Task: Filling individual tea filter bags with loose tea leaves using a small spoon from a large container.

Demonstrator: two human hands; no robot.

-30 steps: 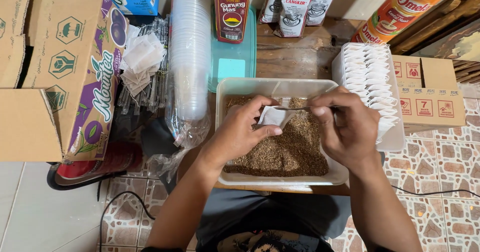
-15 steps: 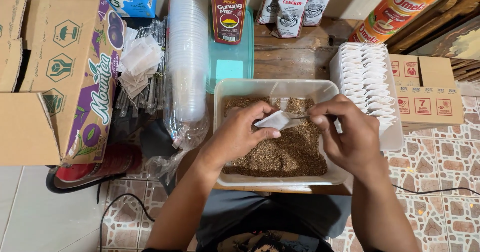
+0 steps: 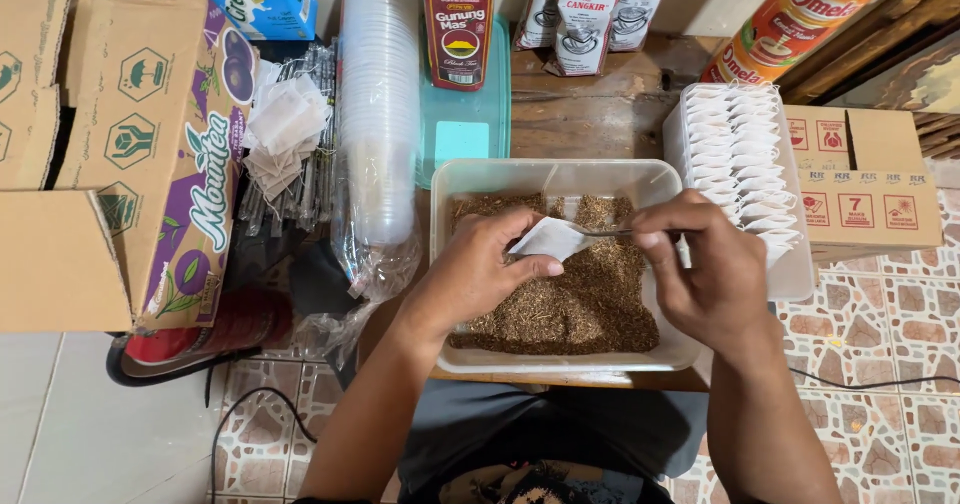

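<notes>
A clear plastic tub [image 3: 560, 176] holds loose brown dried tea leaves [image 3: 585, 304]. Over the leaves my left hand [image 3: 478, 269] pinches a small white paper filter bag [image 3: 548, 237] by its edge, its mouth turned to the right. My right hand [image 3: 710, 269] grips a thin metal spoon [image 3: 605, 232] whose tip reaches into the bag's opening. Both hands hover just above the tea, near the tub's middle.
A white tray of filled filter bags [image 3: 738, 154] stands right of the tub. A sleeve of stacked plastic cups [image 3: 378, 114] lies to the left, with empty bags [image 3: 285, 134] and cardboard boxes [image 3: 130, 144] beyond. Tea packets [image 3: 458, 24] and a teal lid sit behind.
Both hands have lifted slightly from the tea, and the spoon has swung from scooping in the leaves to the mouth of the bag.
</notes>
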